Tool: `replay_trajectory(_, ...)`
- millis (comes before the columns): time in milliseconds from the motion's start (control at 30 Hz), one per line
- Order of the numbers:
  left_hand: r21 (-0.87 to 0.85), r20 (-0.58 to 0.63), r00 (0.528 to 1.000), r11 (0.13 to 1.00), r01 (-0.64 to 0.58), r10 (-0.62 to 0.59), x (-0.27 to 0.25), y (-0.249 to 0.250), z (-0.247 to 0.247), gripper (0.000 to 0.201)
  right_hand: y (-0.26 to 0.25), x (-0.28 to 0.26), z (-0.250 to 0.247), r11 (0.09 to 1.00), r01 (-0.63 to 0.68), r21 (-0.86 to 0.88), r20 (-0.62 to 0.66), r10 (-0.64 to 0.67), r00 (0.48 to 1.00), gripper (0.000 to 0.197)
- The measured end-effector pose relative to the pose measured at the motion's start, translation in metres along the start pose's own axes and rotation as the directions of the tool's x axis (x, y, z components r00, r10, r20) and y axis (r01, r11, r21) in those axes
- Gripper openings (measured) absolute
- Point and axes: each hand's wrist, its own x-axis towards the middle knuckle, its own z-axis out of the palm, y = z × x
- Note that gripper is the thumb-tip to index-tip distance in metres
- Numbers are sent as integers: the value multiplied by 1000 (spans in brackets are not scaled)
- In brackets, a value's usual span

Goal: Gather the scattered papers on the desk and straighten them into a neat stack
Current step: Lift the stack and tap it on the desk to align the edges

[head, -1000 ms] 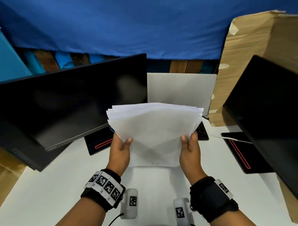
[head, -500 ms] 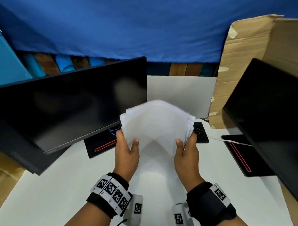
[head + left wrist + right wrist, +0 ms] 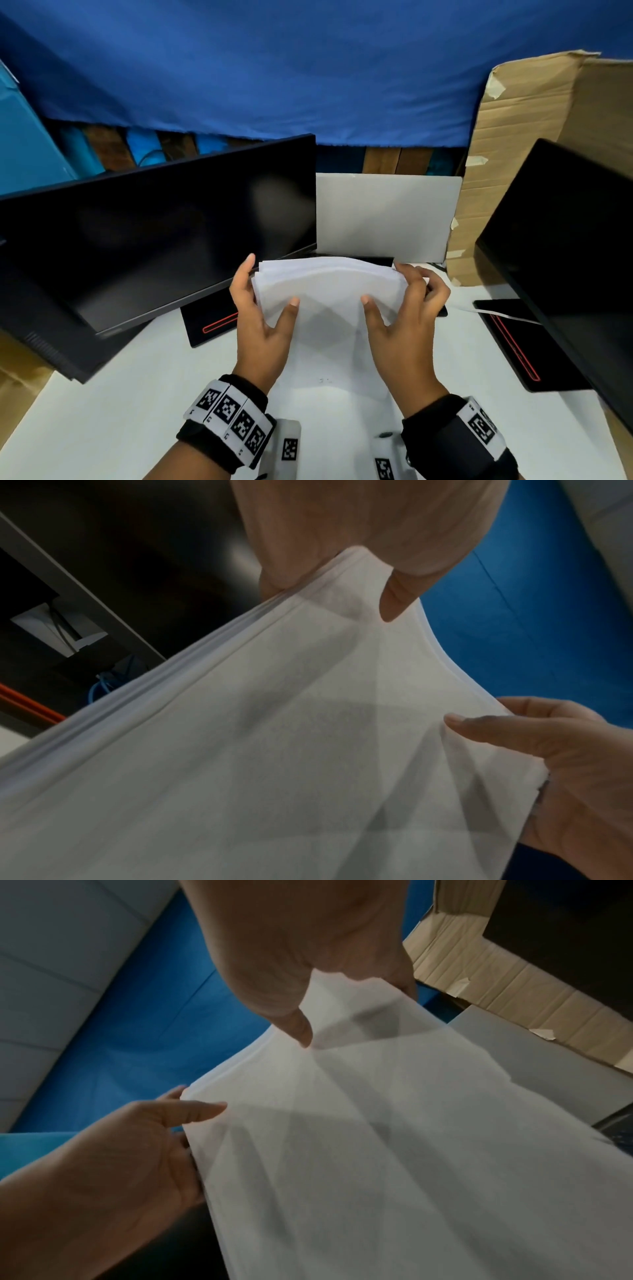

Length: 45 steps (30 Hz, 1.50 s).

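Head view: a person stands a sheaf of papers [image 3: 329,301] upright between both hands above a white desk [image 3: 113,407].
Papers: white sheets held on edge near the middle of the desk, in front of the person; the top edges are fanned and uneven, and the sheaf bows outward at the top. Whether the bottom edge touches the desk cannot be told.
Left hand [image 3: 260,329]: grips the left side of the papers, thumb across the near face, fingers behind. In the left wrist view the left hand [image 3: 359,534] pinches the top corner of the papers [image 3: 274,750] between thumb and fingers.
Right hand [image 3: 404,329]: grips the right side, thumb on the near face, fingers curled round the far edge. In the right wrist view the right hand [image 3: 308,947] pinches the papers [image 3: 394,1150] at the upper edge, thumb pressed on the front.
Left monitor [image 3: 154,233]: dark screen, tilted, just beside the papers on the left.
Right monitor [image 3: 565,257]: dark, at the right edge of the desk, well apart from the papers.
Grey panel [image 3: 387,216]: upright behind the papers.
Cardboard [image 3: 527,137]: leans at the back right, with strips of tape.
Blue cloth [image 3: 308,68]: hangs across the background.
Wristbands: black, with printed square markers, on both wrists.
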Motion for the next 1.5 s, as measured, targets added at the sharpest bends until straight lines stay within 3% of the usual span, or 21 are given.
replay_trajectory(133, 134, 58, 989, 981, -140, 134, 1, 4, -1, 69, 1, -7, 1, 1000, 3, 21, 60, -5, 998, 49)
replay_trajectory(233, 211, 89, 980, 958, -194, 178, 0, 4, -1, 55, -1, -9, 1, 998, 34, 45, 36, -36, 999, 44)
replay_trajectory(400, 119, 23, 995, 988, -101, 98, -2, 3, -2, 47, 0, -12, 0, 997, 6, 78, 42, -9, 999, 49)
replay_trajectory(600, 113, 35, 993, 987, -118, 114, -2, 5, -2, 49, 1, -13, -2, 995, -33, 89, 128, 22, 992, 59)
replay_trajectory(667, 32, 0, 997, 997, -72, 72, -3, 7, -1, 49, 1, -14, -2, 994, -23, 103, 121, 11, 993, 59)
replay_trajectory(767, -90, -42, 999, 996, -10, 6, -2, 4, -2, 64, 3, -15, -3, 981, -103, 162, 126, 83, 989, 75)
replay_trajectory(833, -175, -37, 996, 982, 75, -83, 0, 0, -5, 58, 5, -14, -4, 956, -157, 247, 94, 138, 986, 82)
replay_trajectory(967, -276, 75, 969, 929, 246, -235, -1, -8, -8, 39, 7, -16, -4, 880, -234, 412, 158, 184, 970, 56)
replay_trajectory(1067, -279, 120, 963, 923, 265, -240, -1, -6, -8, 37, 11, -18, -5, 820, -281, 498, 183, 217, 959, 46)
replay_trajectory(1233, -288, 139, 955, 911, 294, -264, 2, -2, -5, 39, 15, -14, -1, 821, -323, 471, 232, 238, 943, 23)
replay_trajectory(1367, -343, 126, 963, 900, 269, -240, 4, 8, 5, 32, 8, -7, 0, 860, -246, 446, 128, 211, 969, 29)
replay_trajectory(1500, -228, 47, 988, 962, 152, -145, 5, 7, 6, 31, 2, -2, -2, 889, -182, 421, 75, 166, 983, 33)
